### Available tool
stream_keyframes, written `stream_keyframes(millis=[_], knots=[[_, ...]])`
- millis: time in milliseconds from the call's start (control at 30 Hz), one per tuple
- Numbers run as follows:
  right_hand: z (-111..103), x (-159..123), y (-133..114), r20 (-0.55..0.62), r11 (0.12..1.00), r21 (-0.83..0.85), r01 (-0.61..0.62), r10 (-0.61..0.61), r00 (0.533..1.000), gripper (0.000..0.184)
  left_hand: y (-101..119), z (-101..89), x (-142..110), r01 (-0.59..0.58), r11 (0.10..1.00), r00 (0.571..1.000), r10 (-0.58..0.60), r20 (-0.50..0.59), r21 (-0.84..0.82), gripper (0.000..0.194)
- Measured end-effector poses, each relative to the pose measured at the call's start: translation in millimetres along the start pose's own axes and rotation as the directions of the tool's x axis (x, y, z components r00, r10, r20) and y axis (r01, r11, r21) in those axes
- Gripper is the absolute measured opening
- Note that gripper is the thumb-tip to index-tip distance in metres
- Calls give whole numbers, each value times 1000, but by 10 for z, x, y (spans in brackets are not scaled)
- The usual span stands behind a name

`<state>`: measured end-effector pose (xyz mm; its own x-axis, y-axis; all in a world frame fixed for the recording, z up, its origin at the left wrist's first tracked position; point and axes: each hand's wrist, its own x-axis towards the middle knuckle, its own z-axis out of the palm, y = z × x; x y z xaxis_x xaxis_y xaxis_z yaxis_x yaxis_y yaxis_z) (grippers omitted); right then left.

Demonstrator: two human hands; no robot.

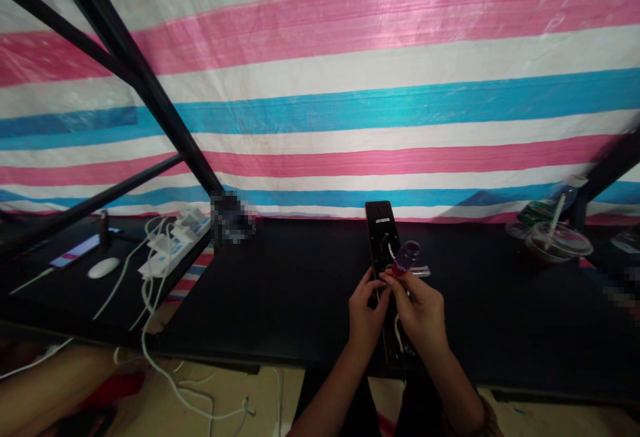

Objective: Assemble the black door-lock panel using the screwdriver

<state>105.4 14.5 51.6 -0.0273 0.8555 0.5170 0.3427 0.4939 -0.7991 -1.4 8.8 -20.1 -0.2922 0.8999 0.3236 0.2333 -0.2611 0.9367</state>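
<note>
Near the middle of the black table [280, 290], the right hand [419, 310] was closed in a pinch on a translucent purple piece [408, 256] with a red base, which stood just above the fingers. The left hand [367, 314] lay beside it, its fingers curled against the left edge of a long black panel [383, 240], though how firmly it gripped could not be told. Both hands sat over the panel's middle, hiding part of it. Flat on the table, the panel ran with its long axis away from the person, its far end leaning slightly left and reaching the table's back edge, and its near end close to the front edge. A white cable [398, 332] showed below the right hand. Well to the left stood a white power strip [175, 245] with plugged-in adapters, near a white mouse [104, 267] and a phone [75, 252]. Well to the right sat a plastic cup [557, 242] with a straw. A striped pink, white and blue tarpaulin [380, 117] hung behind the table.
</note>
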Motion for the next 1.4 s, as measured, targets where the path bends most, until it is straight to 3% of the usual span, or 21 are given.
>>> stream_keyframes(millis=[100, 500, 800, 1100, 1400], knots=[[-80, -11, 37, 23, 1000, 9, -8, 8, 1000, 19, -12, 3, 2, -1, 1000, 1000, 1, -7, 3, 13], [-144, -142, 137, -160, 964, 228, -137, 176, 971, 20, 34, -19, 7, 32, 999, 999, -32, -7, -17, 13], [-214, -138, 203, -265, 911, 367, -189, 297, 917, 24, 12, -18, 12, 36, 999, 999, -36, 2, -18, 13], [-186, -164, 273, -96, 979, 189, -81, 100, 990, 18, -15, -15, 16, 55, 998, 998, -56, -3, -26, 11], [-165, -138, 120, -27, 995, -18, 97, -98, 995, 22, -53, -18, 12, 49, 999, 999, -49, 7, -9, 13]])
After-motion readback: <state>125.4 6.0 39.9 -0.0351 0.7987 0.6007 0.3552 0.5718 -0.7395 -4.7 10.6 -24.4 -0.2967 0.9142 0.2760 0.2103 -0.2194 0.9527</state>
